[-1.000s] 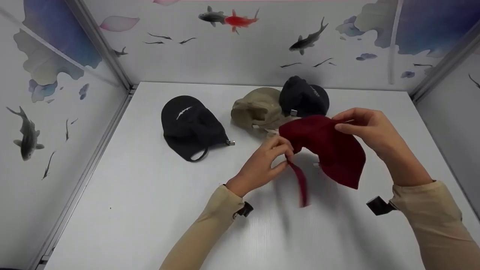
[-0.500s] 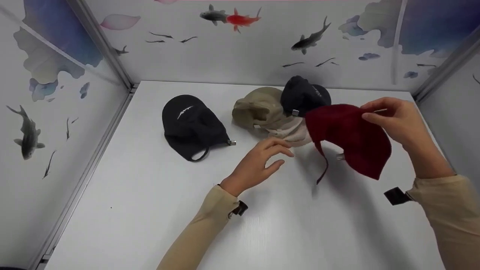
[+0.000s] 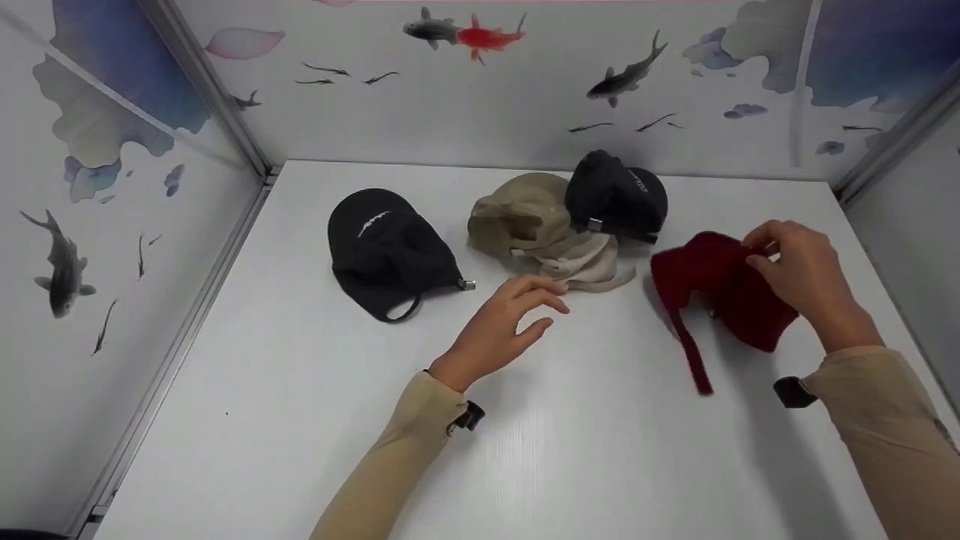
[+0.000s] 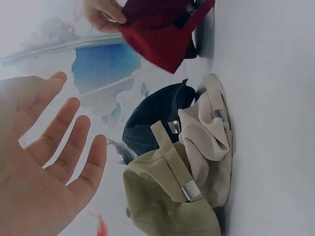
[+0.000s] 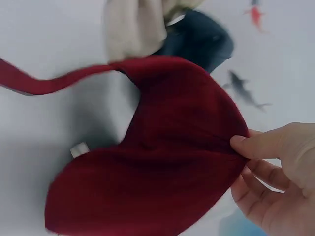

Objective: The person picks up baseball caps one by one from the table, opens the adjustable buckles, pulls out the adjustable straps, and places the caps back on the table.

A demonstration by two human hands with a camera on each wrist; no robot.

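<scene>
Between thumb and fingers my right hand pinches a dark red cap by its crown, at the right of the table. The cap's loose strap dangles to the left in the right wrist view, and a small metal buckle shows at its edge. Near the middle of the table, my left hand hovers with relaxed, spread fingers and holds nothing. Just beyond it lies a cream cap, partly against an olive-khaki cap. Behind those sits a dark navy cap.
A black cap with a white mark lies on the left of the white table. Panels printed with fish wall in the back and both sides.
My left hand has let go of the red cap's strap and drawn slightly back left. The right hand has carried the red cap to the right and lowered it, uncovering the cream cap.
</scene>
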